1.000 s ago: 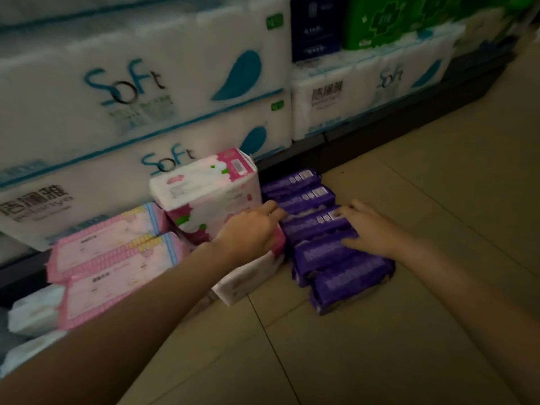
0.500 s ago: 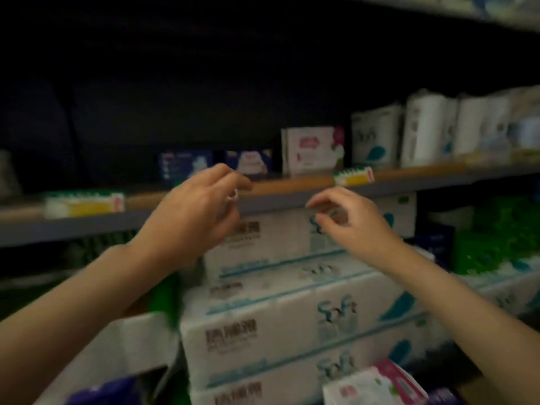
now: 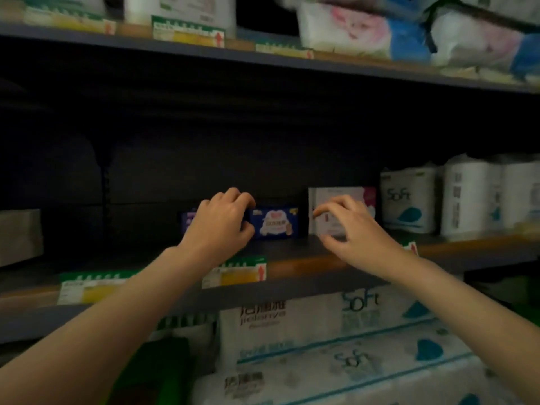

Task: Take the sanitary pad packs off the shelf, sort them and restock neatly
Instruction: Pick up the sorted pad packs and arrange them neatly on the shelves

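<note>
Packs on the middle grey metal shelf (image 3: 292,252), set well back in the dark bay: one small dark-blue glossy plastic pad pack (image 3: 276,222) with a white cloud-shaped print, standing on its long edge, long axis running left to right, printed face towards me; one purple soft-wrapped pad pack (image 3: 188,220) just left of it, mostly hidden behind my left hand, same orientation as far as I can tell; one taller white-and-pink film-wrapped pad pack (image 3: 342,197) to the right, upright, broad face forward.

My left hand (image 3: 222,223) has its fingers curled round the gap where the purple and blue packs meet, gripping the left end of the blue pack. My right hand (image 3: 350,229) is spread and unclenched, fingertips (image 3: 317,211) at the front of the white-and-pink pack; contact I cannot tell.

Right of the packs: white plastic-wrapped paper rolls (image 3: 409,200) marked "Soft". Shelf edge carries an orange strip with green-and-yellow paper price tags (image 3: 235,273). Below: large white soft-film tissue bales (image 3: 321,331).

Against half a second ago: both hands were then short of the shelf edge; they are now over it and at the packs.
</note>
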Demonstrator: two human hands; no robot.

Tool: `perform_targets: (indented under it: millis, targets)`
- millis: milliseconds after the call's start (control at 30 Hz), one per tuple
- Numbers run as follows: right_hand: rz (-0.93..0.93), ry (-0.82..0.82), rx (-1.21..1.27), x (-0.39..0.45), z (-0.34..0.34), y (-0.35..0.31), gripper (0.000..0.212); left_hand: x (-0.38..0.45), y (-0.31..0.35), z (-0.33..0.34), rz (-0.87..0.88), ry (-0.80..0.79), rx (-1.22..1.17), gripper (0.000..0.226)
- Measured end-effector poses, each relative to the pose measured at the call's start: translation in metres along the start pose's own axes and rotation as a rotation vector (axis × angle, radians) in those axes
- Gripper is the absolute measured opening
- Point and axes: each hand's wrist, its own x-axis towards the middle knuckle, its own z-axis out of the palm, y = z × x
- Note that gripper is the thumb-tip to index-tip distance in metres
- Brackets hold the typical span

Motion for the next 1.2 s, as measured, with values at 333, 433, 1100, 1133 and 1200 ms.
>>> perform_targets:
  millis: [333, 433, 1100, 1133, 1200]
  targets:
    - [0.098, -0.244, -0.376, 0.136, 0.015, 0.145, 0.087, 0.071, 0.011, 0.070, -0.264, -0.172, 0.212, 0.045]
    - [0.176, -0.287, -0.352, 0.158, 0.036, 0.165, 0.093, 0.075, 0.007, 0.085, -0.321, -0.212, 0.205, 0.045]
    - [-0.113, -0.228, -0.441, 0.144, 0.007, 0.124, 0.109, 0.068, 0.002, 0.095, -0.250, -0.092, -0.072, 0.063]
    - [-0.141, -0.231, -0.380, 0.145, -0.002, 0.114, 0.111, 0.068, 0.002, 0.094, -0.242, -0.097, -0.093, 0.070]
    - [-0.202, -0.251, -0.236, 0.145, -0.017, 0.089, 0.112, 0.068, 0.004, 0.089, -0.223, -0.076, -0.187, 0.087]
